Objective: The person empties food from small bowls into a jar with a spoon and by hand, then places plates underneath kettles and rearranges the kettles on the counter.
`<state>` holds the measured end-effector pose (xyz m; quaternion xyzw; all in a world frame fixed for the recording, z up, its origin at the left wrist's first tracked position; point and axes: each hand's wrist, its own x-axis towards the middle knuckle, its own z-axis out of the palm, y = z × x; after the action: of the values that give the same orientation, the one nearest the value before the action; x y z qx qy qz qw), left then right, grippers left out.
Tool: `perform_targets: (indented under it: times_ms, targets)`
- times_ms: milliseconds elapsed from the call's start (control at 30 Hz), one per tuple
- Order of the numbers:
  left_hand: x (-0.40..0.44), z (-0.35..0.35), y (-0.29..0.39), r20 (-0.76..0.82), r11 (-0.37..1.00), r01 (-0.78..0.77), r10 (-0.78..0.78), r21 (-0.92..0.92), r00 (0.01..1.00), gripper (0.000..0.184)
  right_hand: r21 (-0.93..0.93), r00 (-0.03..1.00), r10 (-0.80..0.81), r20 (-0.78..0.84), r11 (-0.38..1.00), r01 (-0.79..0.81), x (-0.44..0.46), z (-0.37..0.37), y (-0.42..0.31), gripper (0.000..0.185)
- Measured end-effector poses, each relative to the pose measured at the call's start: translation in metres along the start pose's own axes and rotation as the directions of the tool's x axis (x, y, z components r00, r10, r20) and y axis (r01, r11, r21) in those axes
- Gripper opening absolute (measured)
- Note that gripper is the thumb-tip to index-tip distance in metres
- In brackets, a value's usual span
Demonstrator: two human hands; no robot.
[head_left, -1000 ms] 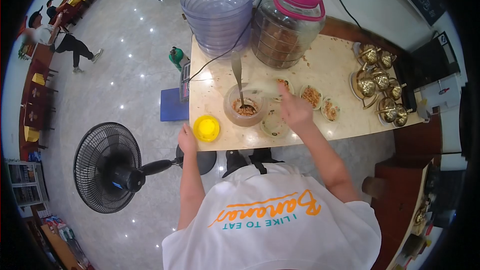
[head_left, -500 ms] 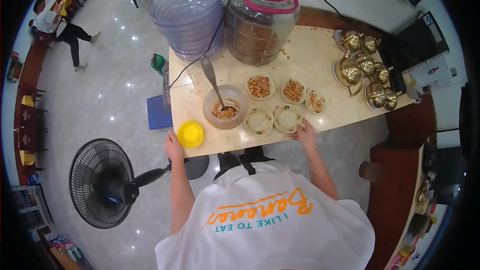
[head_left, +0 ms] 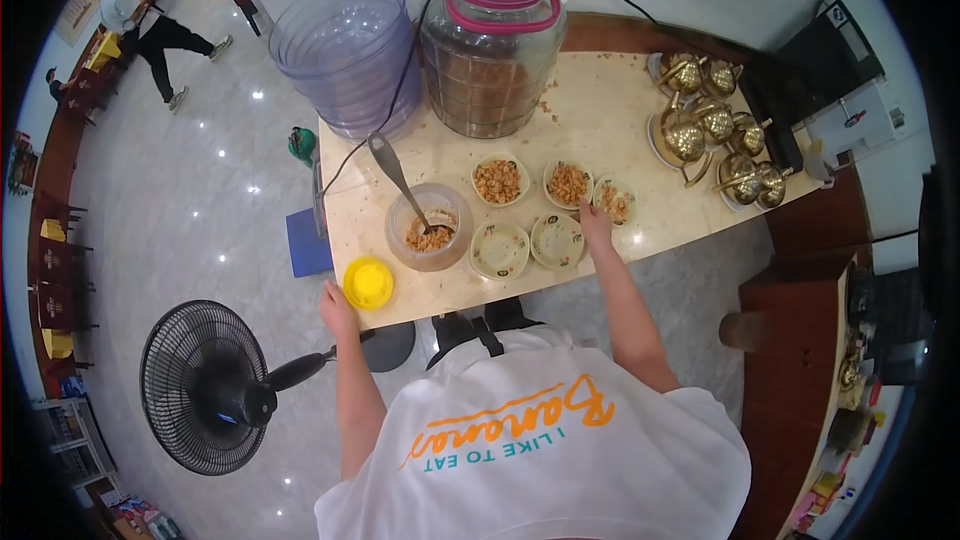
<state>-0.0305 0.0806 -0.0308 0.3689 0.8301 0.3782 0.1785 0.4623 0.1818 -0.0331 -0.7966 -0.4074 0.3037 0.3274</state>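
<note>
My left hand [head_left: 339,311] holds the table's front left corner, beside a round yellow lid [head_left: 368,283]. On the right, my right hand [head_left: 596,224] has its fingertips at the gap between a bowl of brown nut-like bits [head_left: 567,183] and a less-filled bowl [head_left: 614,200]; whether they grip a rim is unclear. Another filled bowl [head_left: 499,179] sits further left. Nearer me, two patterned bowls, the left bowl [head_left: 499,250] and the right bowl [head_left: 557,242], show bare insides. A clear tub [head_left: 452,245] holds more bits and a grey-handled spoon [head_left: 396,177].
A large pink-lidded jar [head_left: 495,85] and stacked clear buckets [head_left: 345,65] stand at the back. Gold teapots [head_left: 686,140] occupy the table's right side. A black fan [head_left: 205,387] is on the left. In the distance, a person [head_left: 150,25] walks.
My right hand has moved away from the near right bowl to the gap between the two filled bowls behind it. My left hand stays at the table corner. The view has shifted slightly.
</note>
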Motion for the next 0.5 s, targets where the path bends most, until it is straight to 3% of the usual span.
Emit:
perform_targets:
  times_ms: [167, 367, 500]
  targets:
    - [-0.001, -0.002, 0.002, -0.012, 0.999, -0.015, 0.016, 0.052, 1.0, 0.047, 0.053, 0.991, 0.134, 0.014, 0.989, -0.135, -0.012, -0.002, -0.032, 0.035]
    - [0.0, 0.002, -0.006, -0.063, 0.994, -0.031, 0.038, 0.101, 0.997, 0.047, 0.344, 0.999, 0.042, -0.001, 0.938, -0.04, -0.008, 0.0, -0.031, 0.025]
    - [-0.001, -0.001, 0.0, -0.035, 0.996, -0.005, 0.007, 0.084, 0.999, 0.047, 0.184, 0.995, -0.099, 0.013, 0.978, 0.095, -0.054, -0.025, -0.115, 0.029]
